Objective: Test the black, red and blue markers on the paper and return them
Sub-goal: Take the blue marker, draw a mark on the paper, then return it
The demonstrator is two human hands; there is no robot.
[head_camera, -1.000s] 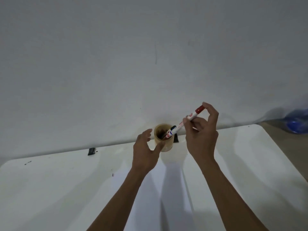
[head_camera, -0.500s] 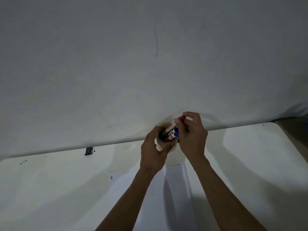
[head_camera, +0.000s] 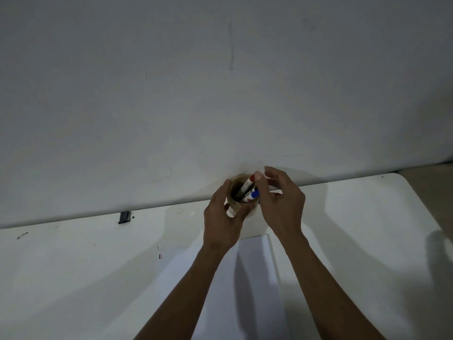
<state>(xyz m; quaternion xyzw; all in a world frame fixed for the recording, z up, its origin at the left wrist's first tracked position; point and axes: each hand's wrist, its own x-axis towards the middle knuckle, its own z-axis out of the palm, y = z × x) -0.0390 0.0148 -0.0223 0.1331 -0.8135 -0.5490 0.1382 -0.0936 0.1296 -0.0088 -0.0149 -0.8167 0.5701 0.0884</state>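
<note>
A brown cup (head_camera: pixel 231 187) stands at the table's far edge against the wall. My left hand (head_camera: pixel 221 223) wraps around its near left side. The red marker (head_camera: pixel 247 185) leans inside the cup with its red cap up, and the blue marker (head_camera: pixel 254 194) sits beside it, cap up. The black marker is not clearly visible in the dark cup. My right hand (head_camera: pixel 282 204) hovers at the cup's right. One fingertip touches the red cap, and the other fingers are spread apart. White paper (head_camera: pixel 252 266) lies on the table between my forearms.
The white table (head_camera: pixel 73 278) ends at a grey wall (head_camera: pixel 220 94) just behind the cup. A small black clip-like object (head_camera: pixel 124 217) sits at the far edge on the left. The table's rounded right corner (head_camera: pixel 402 179) is near.
My right hand carried the red marker down from above the cup into it, and its grip has loosened. My left hand closed around the cup. The view shifted slightly.
</note>
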